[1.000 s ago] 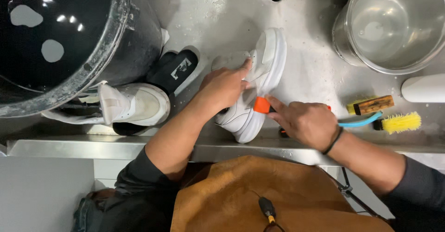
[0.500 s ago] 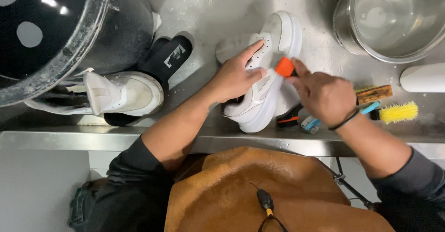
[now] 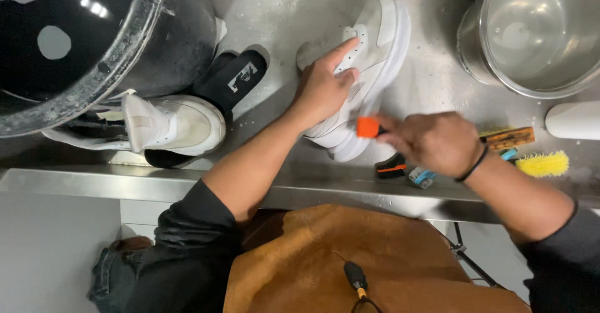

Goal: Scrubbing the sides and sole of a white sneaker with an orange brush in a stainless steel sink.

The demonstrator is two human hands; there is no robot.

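Note:
A white sneaker [image 3: 375,44] lies on its side on the wet steel sink counter [image 3: 262,13]. My left hand [image 3: 325,88] presses down on its upper, index finger stretched toward the toe. My right hand [image 3: 431,141] is closed on a small brush with an orange end [image 3: 367,127], which touches the sneaker's heel and sole edge. The right hand is blurred by motion.
A second white sneaker [image 3: 169,125] lies at the left beside a black insole [image 3: 234,79] and a large black tub [image 3: 81,38]. A steel bowl [image 3: 537,32] stands at the upper right. A yellow-bristled brush [image 3: 540,163], a wooden brush [image 3: 506,138] and a white bottle [image 3: 572,120] lie right.
The orange-ended brush has gone from the sneaker's heel up to its middle and back down to the heel. My left hand stays pressed on the sneaker.

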